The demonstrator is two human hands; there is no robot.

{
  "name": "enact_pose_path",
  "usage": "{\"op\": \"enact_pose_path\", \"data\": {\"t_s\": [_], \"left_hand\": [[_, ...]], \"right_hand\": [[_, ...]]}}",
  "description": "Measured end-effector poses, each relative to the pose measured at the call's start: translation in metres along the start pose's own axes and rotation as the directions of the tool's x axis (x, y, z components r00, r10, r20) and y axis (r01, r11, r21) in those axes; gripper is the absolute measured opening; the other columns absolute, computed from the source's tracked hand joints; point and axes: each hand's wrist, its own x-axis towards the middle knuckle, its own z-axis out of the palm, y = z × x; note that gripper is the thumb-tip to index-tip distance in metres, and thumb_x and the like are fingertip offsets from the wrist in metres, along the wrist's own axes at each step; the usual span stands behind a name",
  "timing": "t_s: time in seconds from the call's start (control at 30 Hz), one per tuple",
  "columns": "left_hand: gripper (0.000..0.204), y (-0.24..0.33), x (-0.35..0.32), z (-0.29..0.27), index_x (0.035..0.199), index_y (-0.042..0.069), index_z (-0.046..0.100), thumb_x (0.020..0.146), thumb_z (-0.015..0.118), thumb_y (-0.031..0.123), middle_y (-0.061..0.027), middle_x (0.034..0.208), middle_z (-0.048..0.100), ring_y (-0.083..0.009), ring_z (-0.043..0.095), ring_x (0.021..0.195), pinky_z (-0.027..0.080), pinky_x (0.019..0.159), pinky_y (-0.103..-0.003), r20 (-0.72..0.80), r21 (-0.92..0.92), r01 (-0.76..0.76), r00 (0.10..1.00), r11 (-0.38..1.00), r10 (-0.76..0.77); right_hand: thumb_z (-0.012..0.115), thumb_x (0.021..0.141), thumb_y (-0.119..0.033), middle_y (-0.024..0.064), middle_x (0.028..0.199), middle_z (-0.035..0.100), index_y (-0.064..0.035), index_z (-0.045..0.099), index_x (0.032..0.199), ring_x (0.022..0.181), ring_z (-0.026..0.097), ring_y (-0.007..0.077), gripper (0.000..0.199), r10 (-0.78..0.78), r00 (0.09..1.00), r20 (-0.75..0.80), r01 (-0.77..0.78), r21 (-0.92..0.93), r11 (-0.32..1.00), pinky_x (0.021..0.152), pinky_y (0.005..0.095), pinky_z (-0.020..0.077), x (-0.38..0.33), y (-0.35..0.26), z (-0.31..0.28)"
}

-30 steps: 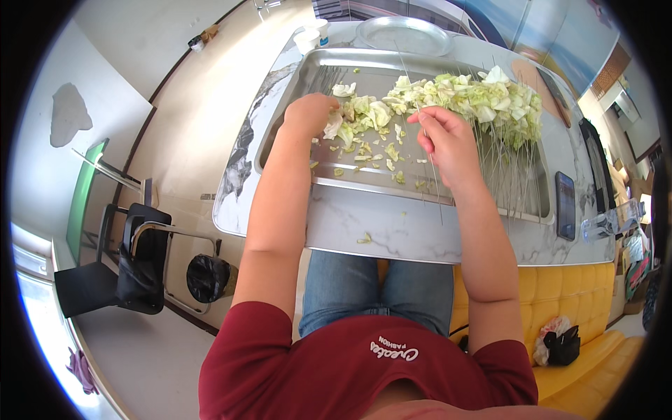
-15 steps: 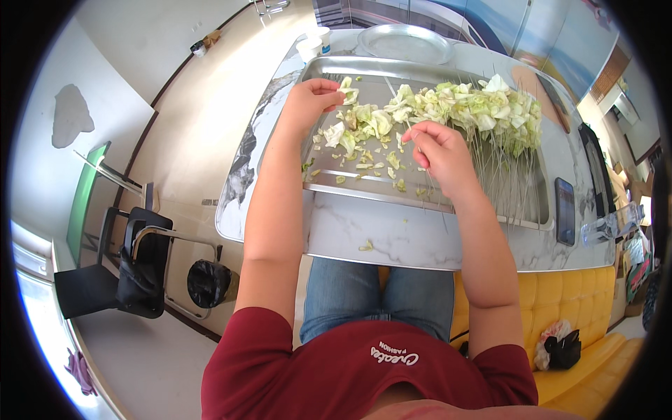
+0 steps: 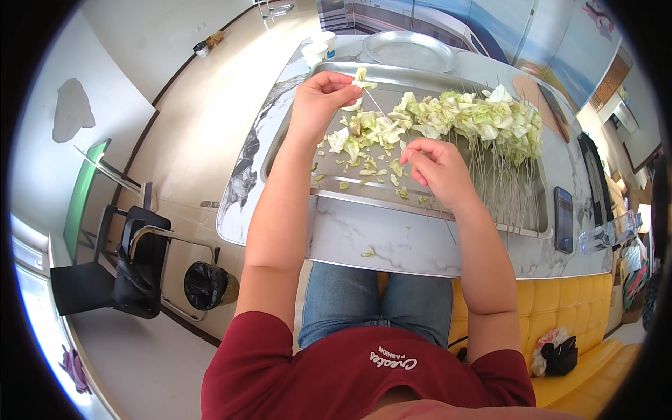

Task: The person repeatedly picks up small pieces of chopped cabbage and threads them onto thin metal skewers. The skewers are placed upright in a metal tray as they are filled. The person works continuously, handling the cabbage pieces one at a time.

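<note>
My left hand (image 3: 323,105) is above the left part of a metal tray, its thumb and fingers pinching a pale green cabbage piece (image 3: 362,79). From that piece a thin skewer (image 3: 376,101) slants down toward my right hand (image 3: 439,171), whose fingers are closed around its lower end; the grip itself is partly hidden. Loose cabbage pieces (image 3: 374,129) lie between and below the hands. On the right of the tray (image 3: 378,194), a heap of cabbage (image 3: 493,115) sits threaded on many thin skewers (image 3: 500,185), their bare ends pointing toward me.
Behind the tray are white cups (image 3: 315,53) and a round metal plate (image 3: 409,50). At the right of the marble-patterned table (image 3: 392,234) lie a phone (image 3: 563,219) and a clear plastic container (image 3: 609,232). A black-lined bin (image 3: 206,285) stands on the floor at left.
My left hand has shifted slightly up and right with the cabbage piece, and the skewer beside it now shows clearly. My right hand has dropped slightly in the picture.
</note>
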Motion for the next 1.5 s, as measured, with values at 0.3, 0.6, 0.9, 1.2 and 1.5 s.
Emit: {"op": "enact_pose_path", "data": {"t_s": [0.3, 0.6, 0.9, 1.2, 1.5], "left_hand": [[0.014, 0.007, -0.006, 0.012, 0.093, -0.001, 0.065, 0.08, 0.071, -0.001, -0.0073, 0.086, 0.07, -0.012, 0.067, 0.08, 0.052, 0.074, -0.023, -0.069, 0.212, -0.092, 0.992, 0.973, 0.108], [0.012, 0.009, -0.011, 0.022, 0.089, 0.0, 0.069, 0.078, 0.075, 0.003, -0.0041, 0.083, 0.07, -0.0081, 0.065, 0.076, 0.052, 0.069, -0.021, -0.125, 0.376, -0.089, 0.981, 0.922, 0.146], [0.015, 0.01, -0.026, 0.051, 0.094, 0.001, 0.069, 0.08, 0.074, 0.004, -0.0021, 0.085, 0.07, -0.0071, 0.064, 0.077, 0.051, 0.067, -0.021, 0.134, 0.306, -0.11, 0.988, 0.946, 0.071], [0.011, 0.011, -0.015, 0.028, 0.094, 0.0, 0.069, 0.084, 0.067, 0.004, -0.005, 0.087, 0.071, -0.0102, 0.067, 0.081, 0.051, 0.073, -0.023, 0.142, 0.167, -0.096, 0.987, 0.981, 0.073], [0.024, -0.033, -0.004, -0.026, 0.103, 0.021, 0.072, 0.08, 0.063, 0.02, -0.0052, 0.094, 0.072, -0.0264, 0.068, 0.086, 0.053, 0.077, -0.037, 0.044, 0.971, 0.003, 0.98, 0.24, -0.194]], "right_hand": [[0.054, 0.091, -0.011, -0.0039, 0.056, 0.045, -0.0024, 0.063, 0.082, 0.049, 0.037, 0.0027, 0.015, -0.009, 1.0, -0.016, 0.01, 0.028, 1.0, 0.046, 0.0214, 0.0259, 0.0, 0.002, 0.0], [0.055, 0.09, -0.012, -0.0029, 0.057, 0.047, -0.0018, 0.063, 0.083, 0.05, 0.039, 0.0032, 0.015, -0.019, 0.999, -0.027, 0.022, 0.086, 0.996, 0.046, 0.0224, 0.0288, -0.002, -0.001, 0.004], [0.053, 0.092, -0.012, -0.0035, 0.059, 0.048, -0.0027, 0.064, 0.087, 0.052, 0.04, 0.0037, 0.015, -0.046, 0.984, -0.172, 0.075, 0.166, 0.983, 0.048, 0.0215, 0.0301, 0.003, 0.002, 0.001], [0.053, 0.092, -0.011, -0.0034, 0.06, 0.048, -0.0024, 0.065, 0.09, 0.053, 0.041, 0.0037, 0.015, -0.064, 0.975, -0.211, 0.101, 0.167, 0.981, 0.048, 0.0214, 0.0304, 0.003, 0.003, 0.002], [0.053, 0.093, -0.014, -0.003, 0.06, 0.048, -0.0021, 0.064, 0.088, 0.053, 0.039, 0.003, 0.017, -0.014, 0.975, -0.221, 0.063, 0.213, 0.975, 0.048, 0.0203, 0.0277, 0.002, 0.0, 0.0]]}}
